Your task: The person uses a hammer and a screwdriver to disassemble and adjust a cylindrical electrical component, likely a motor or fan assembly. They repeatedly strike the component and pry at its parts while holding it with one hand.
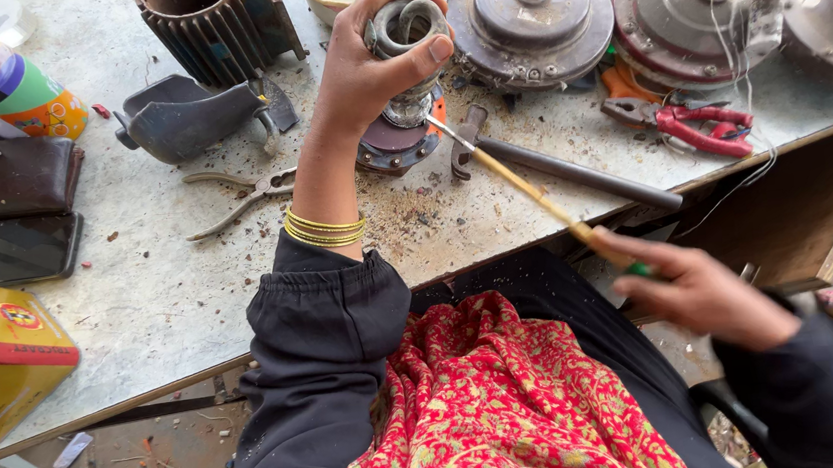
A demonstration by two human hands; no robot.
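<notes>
Nearest me, my right hand point(703, 289) grips a yellow-shafted screwdriver point(534, 194), its tip just below my left hand point(371, 57), which is closed around a metal motor part point(406, 26). Keeping that part firmly braced seems wise, so the tip cannot slip.

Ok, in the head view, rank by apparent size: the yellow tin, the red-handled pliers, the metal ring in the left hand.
1. yellow tin, though nearest the camera
2. red-handled pliers
3. metal ring
</notes>
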